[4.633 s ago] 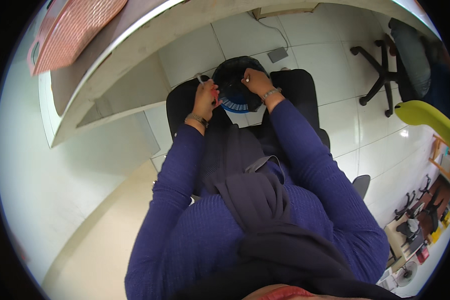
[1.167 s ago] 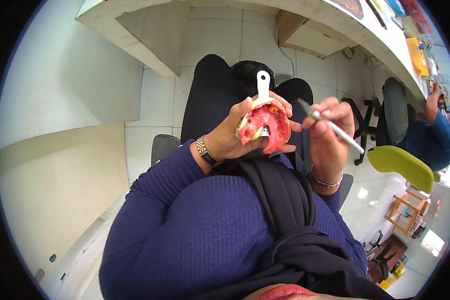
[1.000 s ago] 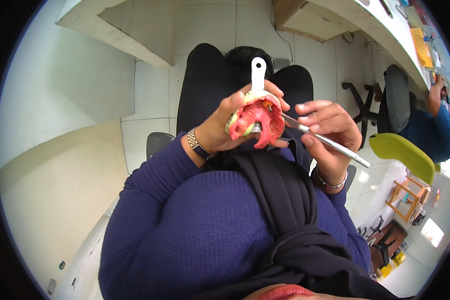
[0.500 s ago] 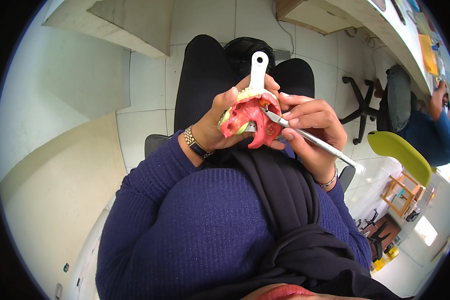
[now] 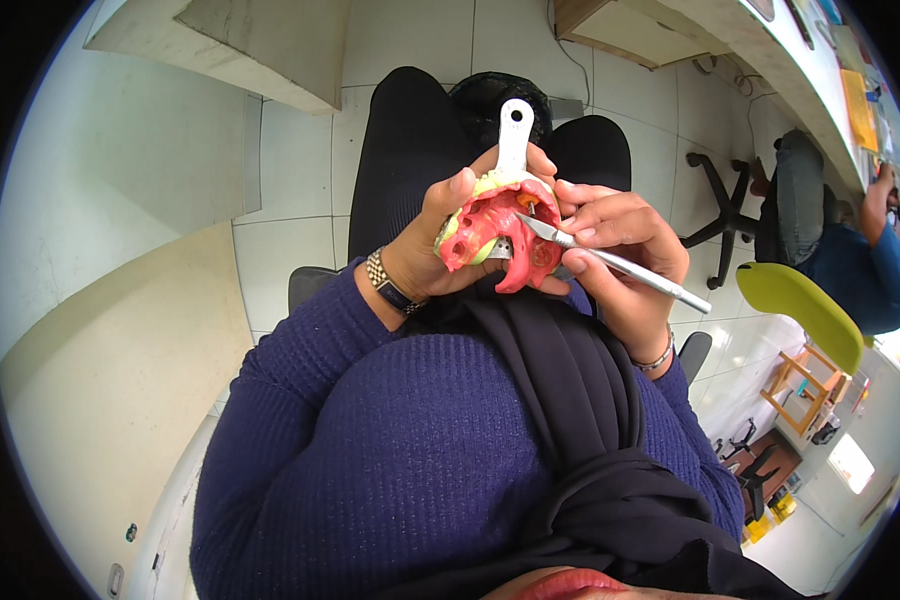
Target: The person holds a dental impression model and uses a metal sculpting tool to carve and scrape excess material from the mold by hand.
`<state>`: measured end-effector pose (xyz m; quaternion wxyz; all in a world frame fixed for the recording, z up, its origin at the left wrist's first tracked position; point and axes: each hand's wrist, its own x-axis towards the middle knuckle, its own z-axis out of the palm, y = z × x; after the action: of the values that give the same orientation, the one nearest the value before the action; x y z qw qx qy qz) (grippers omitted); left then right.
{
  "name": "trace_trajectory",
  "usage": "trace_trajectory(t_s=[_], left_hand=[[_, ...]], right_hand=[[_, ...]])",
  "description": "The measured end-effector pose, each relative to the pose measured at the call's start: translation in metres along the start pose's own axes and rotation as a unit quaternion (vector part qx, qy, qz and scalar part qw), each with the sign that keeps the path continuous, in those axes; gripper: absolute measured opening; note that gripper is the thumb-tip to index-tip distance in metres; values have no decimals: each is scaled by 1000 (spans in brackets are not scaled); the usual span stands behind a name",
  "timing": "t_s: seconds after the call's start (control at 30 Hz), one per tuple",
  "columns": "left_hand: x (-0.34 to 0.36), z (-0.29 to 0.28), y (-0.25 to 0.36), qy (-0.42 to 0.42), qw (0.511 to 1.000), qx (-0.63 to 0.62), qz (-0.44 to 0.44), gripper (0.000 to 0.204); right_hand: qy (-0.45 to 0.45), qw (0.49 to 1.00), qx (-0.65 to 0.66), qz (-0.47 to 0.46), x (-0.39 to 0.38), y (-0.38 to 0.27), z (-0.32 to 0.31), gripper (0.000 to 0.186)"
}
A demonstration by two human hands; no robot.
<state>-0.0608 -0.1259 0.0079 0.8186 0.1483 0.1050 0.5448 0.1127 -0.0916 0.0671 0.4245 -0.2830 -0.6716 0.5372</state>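
Observation:
A dental impression tray with a white handle point(image 5: 513, 140) is held above my lap. Red impression material point(image 5: 478, 222) lines it, with yellow-green material along the rim, and a loose red flap hangs at its near side. My left hand point(image 5: 416, 236) is closed around the tray from the left and underneath. Pinched like a pen in my right hand point(image 5: 638, 245) is a silver craft knife point(image 5: 645, 274). The blade's tip touches or sits just over the red material, near a small orange piece point(image 5: 528, 201) in the tray.
A black bag-lined bin point(image 5: 482, 95) stands beyond my knees. Cabinets rise at the left. On the right are a black wheeled chair base point(image 5: 722, 220), a yellow-green chair back point(image 5: 805, 312), a workbench point(image 5: 815, 105) and another person in blue point(image 5: 850, 275).
The knife tip has shifted slightly left across the red material, and its handle's rear end has dropped slightly. Both hands and the tray have moved slightly; each hand keeps its hold.

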Motion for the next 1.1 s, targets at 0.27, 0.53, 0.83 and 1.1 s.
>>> trace_trajectory(t_s=[0.27, 0.53, 0.83, 1.1], left_hand=[[0, 9, 7, 23, 996, -30, -77, 82], [0, 3, 6, 34, 997, 15, -61, 81], [1, 0, 5, 17, 997, -15, -77, 79], [4, 5, 6, 9, 996, -64, -68, 75]], right_hand=[[17, 999, 37, 10, -3, 3, 1, 19], [9, 1000, -4, -7, 1, 3, 0, 17], [9, 998, 51, 35, -1, 5, -2, 18], [127, 980, 154, 4, -4, 10, -13, 8]])
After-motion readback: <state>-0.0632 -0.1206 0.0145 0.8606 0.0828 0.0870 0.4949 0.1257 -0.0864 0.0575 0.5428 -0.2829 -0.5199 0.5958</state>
